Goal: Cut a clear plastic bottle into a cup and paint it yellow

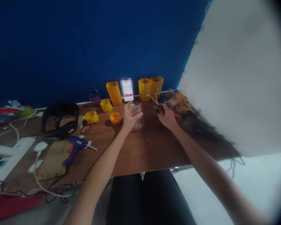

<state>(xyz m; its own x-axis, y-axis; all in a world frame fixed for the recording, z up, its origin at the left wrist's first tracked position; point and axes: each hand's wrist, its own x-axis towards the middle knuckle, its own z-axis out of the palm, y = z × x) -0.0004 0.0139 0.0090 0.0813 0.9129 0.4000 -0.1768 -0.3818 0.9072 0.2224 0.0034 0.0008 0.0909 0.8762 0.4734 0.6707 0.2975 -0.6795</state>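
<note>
Evenly brown and lit dimly, the worktop stretches across my view, its back edge running along a deep blue wall, with a pale wall rising at the right. Near the middle, my left hand is closed around a clear plastic container, thumb across its side. My right hand grips the dark handles of a pair of scissors, blades parted and pointing toward the wall, apart from the container. Behind them, two yellow cups with faces stand side by side; left of these I see an upright white panel, partly pixelated, and a tall yellow cup. Two small yellow cups and an orange pot sit nearer me, with a purple cup close to the wall. Over on the left, a blue glue gun lies partly on brown cardboard, near a black headset and a white power strip among cables. Clutter at the right end is too dark for me to sort out. Below the front edge, dark trousers and a pale floor show.
</note>
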